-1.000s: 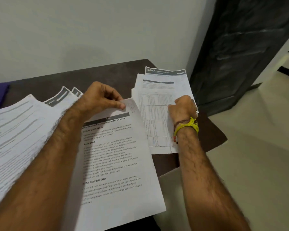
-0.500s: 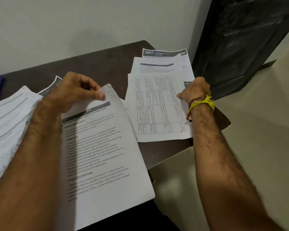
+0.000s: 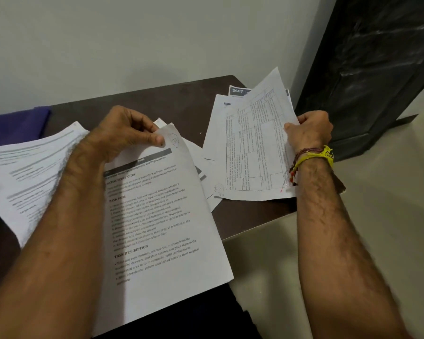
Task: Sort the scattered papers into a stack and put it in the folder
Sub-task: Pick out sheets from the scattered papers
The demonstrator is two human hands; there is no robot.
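Note:
My left hand (image 3: 123, 133) pinches the top edge of a printed text sheet (image 3: 162, 228), holding a small stack that hangs over the near table edge. My right hand (image 3: 309, 130) grips the right edge of a sheet with a printed table (image 3: 255, 152) and lifts that side off the dark table (image 3: 186, 104). Beneath it lie more sheets, one with a dark header reading 3667 (image 3: 238, 91). Other loose papers (image 3: 32, 167) are spread at the left. A purple item, possibly the folder (image 3: 15, 126), lies at the far left; I cannot tell for sure.
A pale wall runs behind the table. A dark door or cabinet (image 3: 377, 64) stands at the right, close to the table corner. Light floor (image 3: 377, 216) lies beyond the table's near right edge. A few sheets (image 3: 206, 172) sit between the two held papers.
My right hand has closed on the table sheet's right edge and raised it off the pile. My left hand still holds the text sheet in much the same place.

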